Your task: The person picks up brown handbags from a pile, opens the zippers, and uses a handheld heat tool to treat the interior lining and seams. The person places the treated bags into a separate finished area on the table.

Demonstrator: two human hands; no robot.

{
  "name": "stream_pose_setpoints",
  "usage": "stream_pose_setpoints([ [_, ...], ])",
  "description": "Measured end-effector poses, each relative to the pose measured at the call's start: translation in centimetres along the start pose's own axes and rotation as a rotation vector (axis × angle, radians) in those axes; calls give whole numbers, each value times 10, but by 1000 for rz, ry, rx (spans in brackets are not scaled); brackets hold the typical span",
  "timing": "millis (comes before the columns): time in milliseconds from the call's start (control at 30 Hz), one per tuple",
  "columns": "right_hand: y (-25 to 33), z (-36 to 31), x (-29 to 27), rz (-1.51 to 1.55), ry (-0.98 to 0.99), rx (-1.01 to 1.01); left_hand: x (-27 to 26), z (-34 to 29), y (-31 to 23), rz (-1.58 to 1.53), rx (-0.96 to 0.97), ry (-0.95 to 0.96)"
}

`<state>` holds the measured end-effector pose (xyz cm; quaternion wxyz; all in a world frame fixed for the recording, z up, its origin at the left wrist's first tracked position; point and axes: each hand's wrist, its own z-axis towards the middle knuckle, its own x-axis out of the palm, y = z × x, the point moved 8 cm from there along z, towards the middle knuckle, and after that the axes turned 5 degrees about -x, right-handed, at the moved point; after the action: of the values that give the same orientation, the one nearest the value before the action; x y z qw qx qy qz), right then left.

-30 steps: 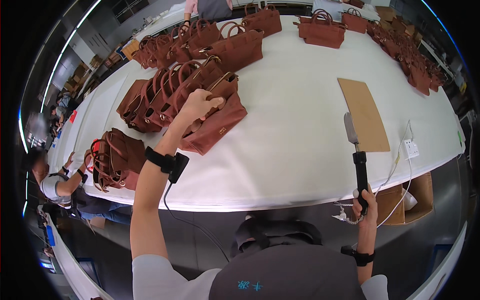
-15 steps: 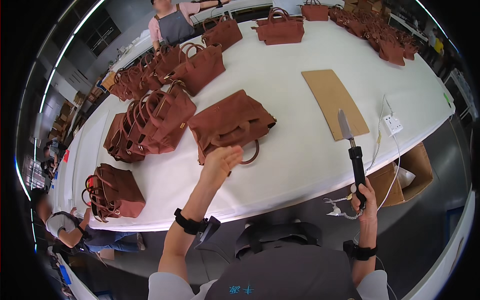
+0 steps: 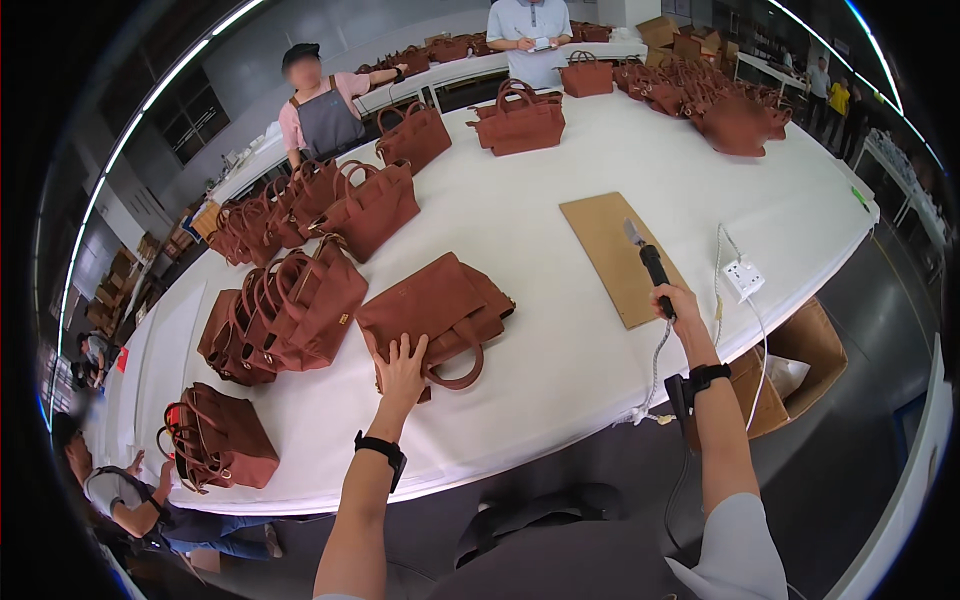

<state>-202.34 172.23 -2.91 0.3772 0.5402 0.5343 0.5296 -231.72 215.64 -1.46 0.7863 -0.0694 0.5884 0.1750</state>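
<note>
A reddish-brown leather handbag (image 3: 430, 302) lies on its side in front of me, one handle looped toward the table's near edge. My left hand (image 3: 403, 366) rests on its near part, fingers spread. In my right hand (image 3: 680, 304) is a small electric iron (image 3: 652, 264), gripped by its black handle, with a cord trailing down. Its metal spade-shaped tip points away from me, over a brown cardboard sheet (image 3: 604, 250). Whether the tip touches the sheet I cannot tell.
Several upright handbags (image 3: 300, 305) stand in rows on the left. More bags (image 3: 700, 95) are heaped at the far right. A white power strip (image 3: 742, 278) lies right of the sheet, above an open carton (image 3: 805, 350). Other people (image 3: 325, 115) stand around the white table (image 3: 520, 400).
My left hand has come down from above the handbag onto it. My right hand has carried the iron from near the table's edge forward over the cardboard sheet. The view has tilted up.
</note>
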Motion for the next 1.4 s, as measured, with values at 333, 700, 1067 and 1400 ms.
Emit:
stream_pose_setpoints([
  [333, -44, 89, -6, -565, -176, -181, -52, -36, -29, -272, -67, 64],
  [700, 13, -62, 140, -637, 2, -945, -30, -58, -56, -328, -34, -20],
  [1067, -105, -213, 263, -1087, 898, -989, -67, 7, 12, -1367, -448, 195],
  [1400, -96, -188, 295, 270, 508, 455, -68, -15, -9, -1115, -184, 264],
])
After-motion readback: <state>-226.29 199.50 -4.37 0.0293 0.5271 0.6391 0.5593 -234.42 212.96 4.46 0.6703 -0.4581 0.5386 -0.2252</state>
